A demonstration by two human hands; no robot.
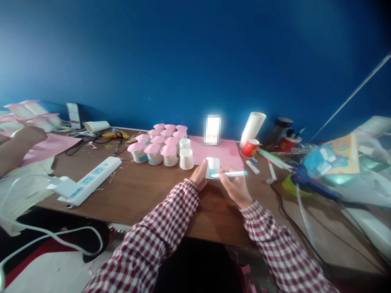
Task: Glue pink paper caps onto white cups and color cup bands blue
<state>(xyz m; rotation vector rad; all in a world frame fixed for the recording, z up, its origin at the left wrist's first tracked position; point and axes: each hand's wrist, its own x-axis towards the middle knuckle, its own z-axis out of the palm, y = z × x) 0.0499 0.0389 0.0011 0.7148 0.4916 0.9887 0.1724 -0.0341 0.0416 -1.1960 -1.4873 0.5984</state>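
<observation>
I see my left hand (199,176) gripping the white cup (213,163) above the worktop (146,183); my right hand (234,186) holds the marker (233,174), tip beside the blue patch. Step, apparently: colouring. Next move calls for a steady cup, light pressure.

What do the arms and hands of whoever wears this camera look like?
Long maroon-and-white checked fabric sleeves, with gathered cuffs, cover both arms. The left hand and right hand are ordinary human hands, without gloves.
</observation>
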